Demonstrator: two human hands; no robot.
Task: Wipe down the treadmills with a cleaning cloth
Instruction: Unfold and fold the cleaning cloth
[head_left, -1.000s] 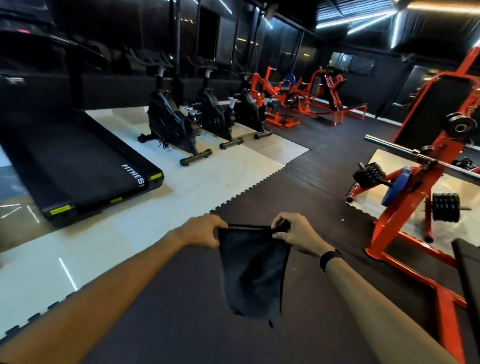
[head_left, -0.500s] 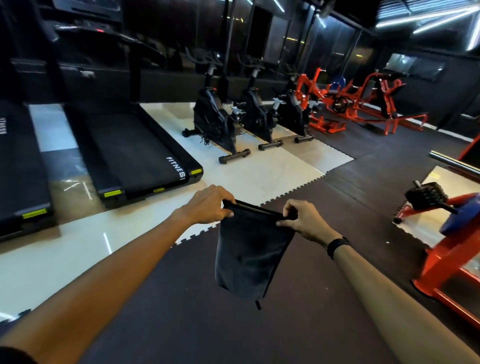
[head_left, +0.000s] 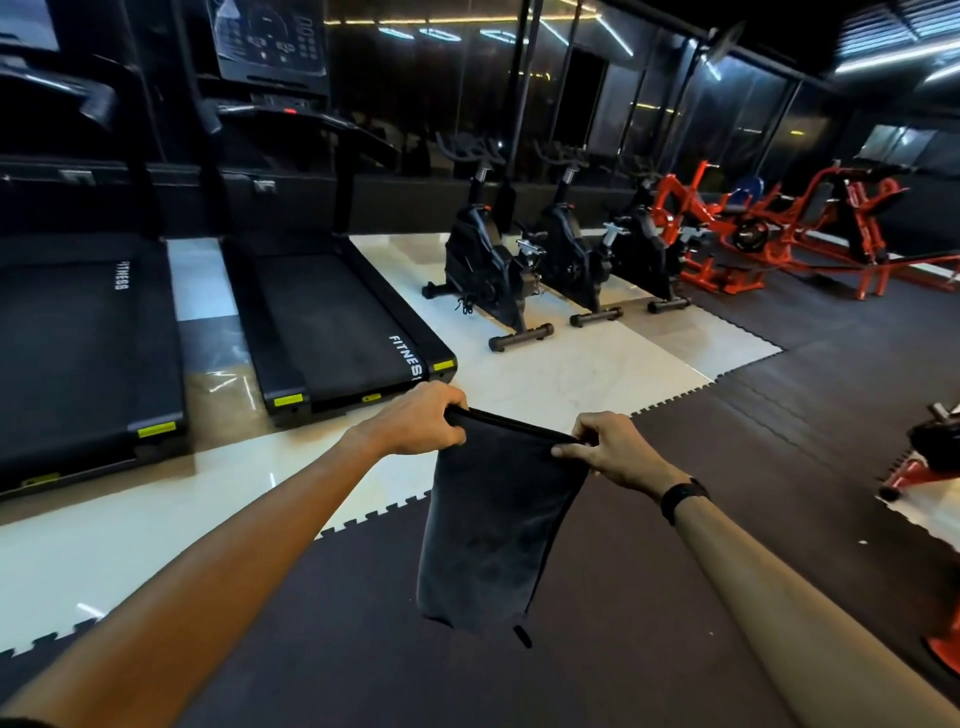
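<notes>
Cloth (head_left: 493, 525), dark and folded, hangs in mid-air from its upper edge, stretched between two hands above the dark rubber floor mat (head_left: 727, 467); a small tag dangles at its lower corner. Left hand (head_left: 415, 423) grips the upper left corner, its fingers (head_left: 452, 402) curled tightly over the hem with the knuckles turned upward. Right hand (head_left: 613, 449) pinches the upper right corner between thumb and bent fingers, slightly lower than the left, so the top edge slopes down to the right. Both forearms reach forward from the bottom of the view, nearly straight and converging on the cloth; the right wrist carries a black band (head_left: 683, 496). Ahead and to the left, on the glossy pale tile floor (head_left: 545, 374), stand two black treadmills side by side: the nearer treadmill (head_left: 332, 322), with its belt marked in white lettering and its rear end just beyond the left hand, and a second treadmill (head_left: 78, 353) further left. Neither hand nor cloth touches either machine. To the right of the treadmills, three black exercise bikes (head_left: 493, 270) stand in a row on the tile. Orange weight machines (head_left: 769, 228) occupy the far right, before a dark mirrored wall.
</notes>
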